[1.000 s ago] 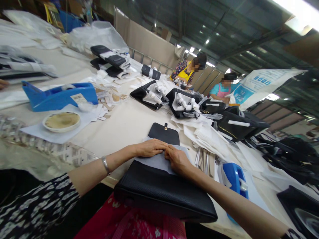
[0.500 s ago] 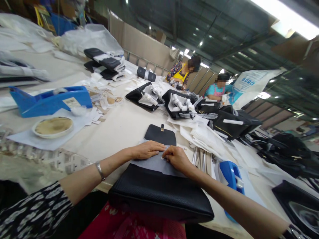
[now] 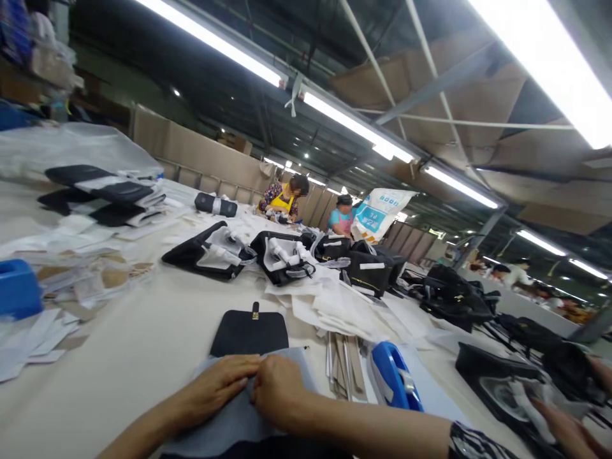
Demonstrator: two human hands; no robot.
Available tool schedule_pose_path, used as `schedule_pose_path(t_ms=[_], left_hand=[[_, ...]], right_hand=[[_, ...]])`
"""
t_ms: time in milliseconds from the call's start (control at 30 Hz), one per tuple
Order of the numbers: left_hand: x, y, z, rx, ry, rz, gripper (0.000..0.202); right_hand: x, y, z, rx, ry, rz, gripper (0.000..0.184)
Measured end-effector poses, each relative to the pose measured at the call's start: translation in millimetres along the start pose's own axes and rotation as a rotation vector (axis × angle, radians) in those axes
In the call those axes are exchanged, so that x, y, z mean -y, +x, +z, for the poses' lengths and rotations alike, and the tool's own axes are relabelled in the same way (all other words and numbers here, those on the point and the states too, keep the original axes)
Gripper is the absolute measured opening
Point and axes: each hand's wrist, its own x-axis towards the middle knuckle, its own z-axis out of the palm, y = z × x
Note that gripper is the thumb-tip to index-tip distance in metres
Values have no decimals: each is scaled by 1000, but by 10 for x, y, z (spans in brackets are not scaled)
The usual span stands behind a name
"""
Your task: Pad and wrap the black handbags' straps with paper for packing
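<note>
My left hand (image 3: 217,389) lies flat, fingers stretched out, on a thin bluish-white sheet of paper (image 3: 229,430). Beside it my right hand (image 3: 282,392) is closed, its fingers curled down against the same sheet. Whatever those fingers may hold is hidden. Beyond both hands a black bag flap (image 3: 249,331) with a small tab and gold-coloured clasp lies on the table. Only a dark strip of the black bag (image 3: 268,449) shows at the bottom edge.
Right of my hands are flat strips (image 3: 345,363) and a blue tape dispenser (image 3: 394,376). Black bags (image 3: 282,255) stuffed with white paper stand farther back. Another blue dispenser (image 3: 16,290) is at left. Another person's hand (image 3: 567,421) reaches in at lower right, near a black bag.
My view has tilted up and turned right, so the table items sit lower and farther left. My hands stay on the sheet. Another person's hands have appeared at the right edge.
</note>
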Motion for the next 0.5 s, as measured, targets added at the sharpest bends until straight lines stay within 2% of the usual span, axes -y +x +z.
schedule_pose_path(t_ms=[133, 267, 367, 500], left_hand=[[-1, 6, -6, -19, -2, 42, 39], [-95, 31, -47, 7, 13, 21, 40], [-233, 44, -91, 27, 0, 23, 40], [-366, 69, -154, 41, -22, 39, 36]], right_hand=[[49, -20, 40, -6, -42, -26, 34], [76, -39, 50, 34, -48, -50, 41], [-13, -7, 50, 10, 29, -120, 32], [-255, 150, 88, 60, 171, -171, 19]])
